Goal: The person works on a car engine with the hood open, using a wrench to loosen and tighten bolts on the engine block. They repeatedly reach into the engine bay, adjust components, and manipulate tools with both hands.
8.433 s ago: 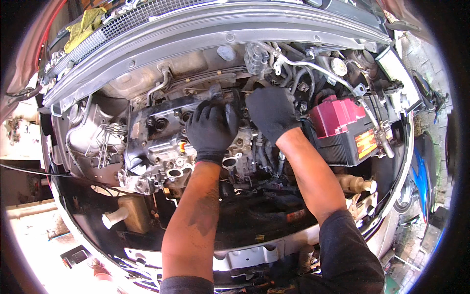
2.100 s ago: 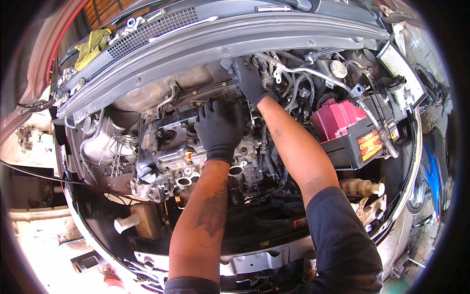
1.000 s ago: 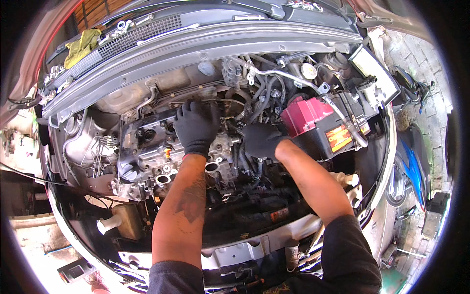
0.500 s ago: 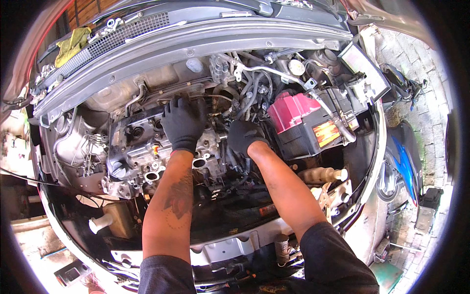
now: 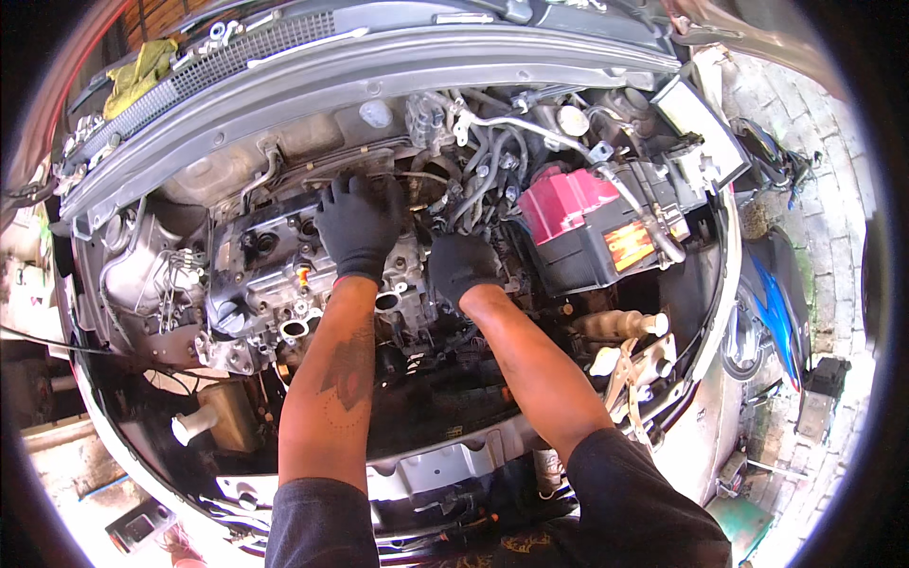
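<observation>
Black gloves cover both my hands, which are down in an open engine bay. My left hand (image 5: 360, 225) lies palm down over the right part of the black valve cover (image 5: 254, 248), its fingers bent over the far edge and the fingertips hidden. To its right, my right hand (image 5: 464, 261) is closed, low at the right end of the engine beside the dark hoses (image 5: 483, 180). Its fingers point down out of sight, so whatever they hold is hidden. Bare metal intake ports (image 5: 294, 328) show on the engine's near side, left of my left forearm.
Right of my hands sits a black battery (image 5: 578, 254) under a pink-red cover (image 5: 559, 204). A metal pipe (image 5: 530, 128) crosses behind it. A yellow cloth (image 5: 139, 78) and loose tools lie on the cowl. The silver front crossmember (image 5: 445, 466) runs beneath my forearms.
My right hand has shifted slightly left, nearer the engine. My left hand keeps its place on the valve cover. The whole view has moved a little.
</observation>
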